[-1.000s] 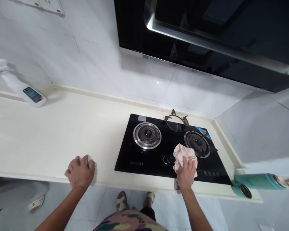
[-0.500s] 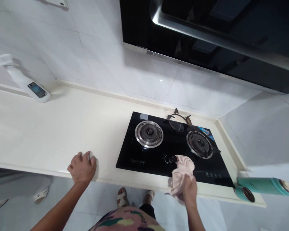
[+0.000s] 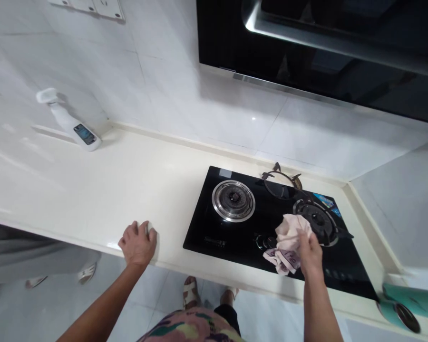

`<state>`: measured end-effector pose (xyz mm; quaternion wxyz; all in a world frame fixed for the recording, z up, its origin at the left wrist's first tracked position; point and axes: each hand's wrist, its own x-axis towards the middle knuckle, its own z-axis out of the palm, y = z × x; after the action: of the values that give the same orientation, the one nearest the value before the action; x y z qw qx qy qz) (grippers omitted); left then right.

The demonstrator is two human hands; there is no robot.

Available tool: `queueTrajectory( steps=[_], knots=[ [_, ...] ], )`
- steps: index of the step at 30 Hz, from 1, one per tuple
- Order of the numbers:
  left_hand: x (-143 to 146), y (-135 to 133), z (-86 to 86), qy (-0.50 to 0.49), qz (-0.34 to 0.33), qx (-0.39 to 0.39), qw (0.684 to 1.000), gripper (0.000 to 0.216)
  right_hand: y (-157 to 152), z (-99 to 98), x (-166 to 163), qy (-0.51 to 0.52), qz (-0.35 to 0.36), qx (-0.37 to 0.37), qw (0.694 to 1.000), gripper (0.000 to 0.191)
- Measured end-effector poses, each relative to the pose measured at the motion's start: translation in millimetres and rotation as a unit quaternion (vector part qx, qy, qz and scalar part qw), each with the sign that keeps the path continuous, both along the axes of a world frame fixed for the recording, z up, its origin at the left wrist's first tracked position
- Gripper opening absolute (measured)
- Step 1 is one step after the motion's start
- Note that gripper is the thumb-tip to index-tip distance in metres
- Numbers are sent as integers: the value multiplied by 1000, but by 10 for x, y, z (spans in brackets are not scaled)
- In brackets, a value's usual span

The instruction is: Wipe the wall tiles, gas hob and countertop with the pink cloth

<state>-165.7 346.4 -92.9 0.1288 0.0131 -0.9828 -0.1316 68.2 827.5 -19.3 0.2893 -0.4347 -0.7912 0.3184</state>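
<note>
My right hand (image 3: 310, 252) grips a pale pink cloth (image 3: 288, 236), bunched above the black glass gas stove (image 3: 196, 235). The cloth hangs beside the control knob (image 3: 270, 242) and partly covers the near edge of the right burner (image 3: 316, 219); whether it touches the glass I cannot tell. The left burner (image 3: 233, 200) has no pan support on it. A loose pan support (image 3: 278, 184) leans at the stove's back edge. My left hand (image 3: 139, 243) rests on the cream countertop (image 3: 139, 180) near its front edge, fingers spread and slightly bent, holding nothing.
A white spray bottle (image 3: 71, 122) stands at the back left by the tiled wall. A black range hood (image 3: 306, 57) overhangs the stove. At the right front are a teal bottle (image 3: 413, 300) and its cup (image 3: 399, 316). Another person's grey clothing (image 3: 32, 251) shows at left.
My right hand has lifted the cloth from the stove's front edge back over the glass, toward the right burner. The view has shifted left. My left hand stays on the countertop.
</note>
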Motion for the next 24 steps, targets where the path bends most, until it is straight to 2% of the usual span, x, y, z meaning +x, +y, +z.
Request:
queueTrajectory(
  steps=[4,9,13,19,24],
  knots=[
    [5,9,19,15,1,-1,1000,44,18,-86,-133,-127,105,54,985,68],
    [17,32,70,3,1,7,1000,44,64,-78,-139,-239,76,125,960,48],
    [12,38,79,0,3,9,1000,44,-77,-190,-51,-322,78,155,931,36],
    [2,35,57,-1,0,17,1000,42,-350,-289,177,-365,95,196,905,38],
    [4,28,28,8,-10,25,1000,43,-292,-222,256,-360,111,179,909,41]
  ],
)
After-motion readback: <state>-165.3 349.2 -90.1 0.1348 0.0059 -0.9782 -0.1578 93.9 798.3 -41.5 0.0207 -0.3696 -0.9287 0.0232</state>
